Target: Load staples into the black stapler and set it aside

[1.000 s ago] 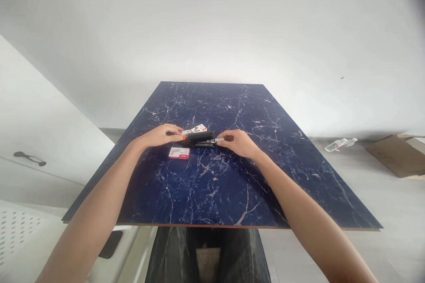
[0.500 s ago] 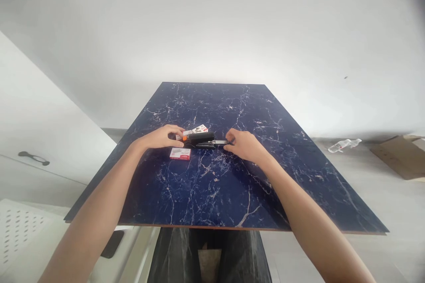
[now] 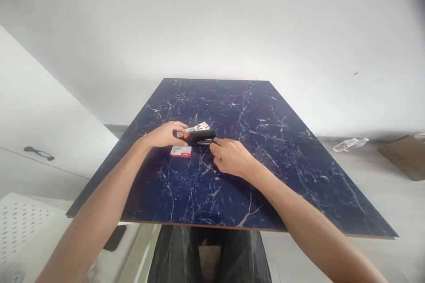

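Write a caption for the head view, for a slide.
Left hand and right hand at opposite ends of a stapler on a blue table, a near box and far box beside it.

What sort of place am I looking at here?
Probably a home or small office room, though I can't tell which. The signs are the black stapler, the marble-patterned table by a pale wall, and the cardboard box on the floor.
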The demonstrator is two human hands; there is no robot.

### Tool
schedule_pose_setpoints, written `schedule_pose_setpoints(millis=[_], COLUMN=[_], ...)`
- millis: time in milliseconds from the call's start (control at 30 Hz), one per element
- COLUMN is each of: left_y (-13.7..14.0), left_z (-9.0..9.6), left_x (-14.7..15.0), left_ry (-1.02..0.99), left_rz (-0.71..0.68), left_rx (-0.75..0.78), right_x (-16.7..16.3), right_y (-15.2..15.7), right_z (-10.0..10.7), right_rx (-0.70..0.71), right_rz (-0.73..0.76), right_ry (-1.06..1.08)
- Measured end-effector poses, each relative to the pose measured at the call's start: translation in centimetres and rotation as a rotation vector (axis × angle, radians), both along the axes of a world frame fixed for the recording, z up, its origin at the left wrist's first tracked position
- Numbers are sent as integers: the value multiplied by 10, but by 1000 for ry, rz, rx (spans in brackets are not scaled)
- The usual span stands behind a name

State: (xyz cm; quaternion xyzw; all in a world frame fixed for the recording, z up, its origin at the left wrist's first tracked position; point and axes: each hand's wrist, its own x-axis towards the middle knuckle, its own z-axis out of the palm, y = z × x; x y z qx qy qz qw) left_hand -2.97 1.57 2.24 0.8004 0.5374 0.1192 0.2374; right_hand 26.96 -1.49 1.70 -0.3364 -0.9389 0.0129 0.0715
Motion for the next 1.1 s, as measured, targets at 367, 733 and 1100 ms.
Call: schedule_pose_setpoints(millis=[367, 733, 1100], left_y=[-15, -41, -31], left_z=[-3, 19, 6], left_x=[41, 56, 56], left_ry=[50, 111, 37], left_rz=[-1, -230, -62], left_rx=[246, 18, 33], right_x=[7, 28, 18], right_y=[12, 43, 31], right_z=[-7, -12, 0], right_rx=[-41, -260, -357], right_rz=[-166, -201, -293], right_ry=[170, 344, 347])
